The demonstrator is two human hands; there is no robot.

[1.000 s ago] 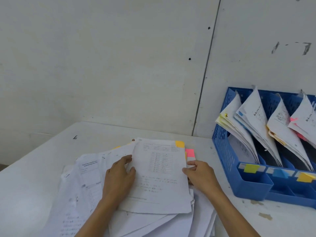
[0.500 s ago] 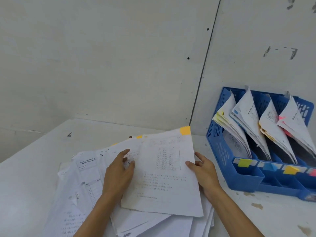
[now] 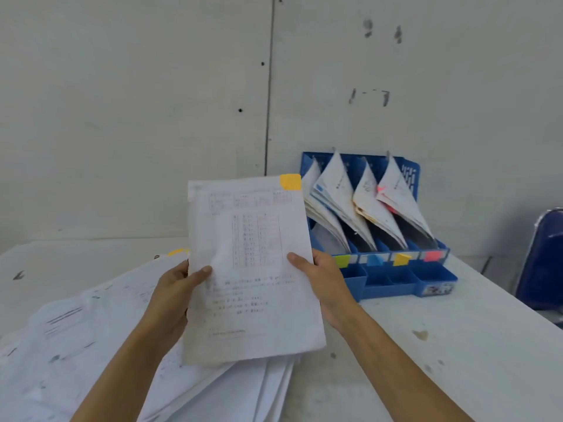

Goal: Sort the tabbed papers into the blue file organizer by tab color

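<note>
I hold a printed paper (image 3: pixel 253 269) with an orange tab (image 3: pixel 290 181) at its top right corner, lifted above the loose paper pile (image 3: pixel 91 345). My left hand (image 3: pixel 176 296) grips its left edge and my right hand (image 3: pixel 323 278) grips its right edge. The blue file organizer (image 3: pixel 396 281) stands just right of the paper, against the wall. Its slots hold leaning papers and carry front labels: green (image 3: pixel 341 261), blue (image 3: pixel 374 259), orange (image 3: pixel 401 259) and pink (image 3: pixel 432 255).
The white table (image 3: pixel 441 345) extends to the right of the pile, with a few stains. A dark blue chair (image 3: pixel 542 257) stands at the table's right edge. The wall rises close behind the organizer.
The orange-tabbed paper was lying on the pile under both hands. It has been lifted upright off the pile and sits closer to the organizer. My view has shifted right.
</note>
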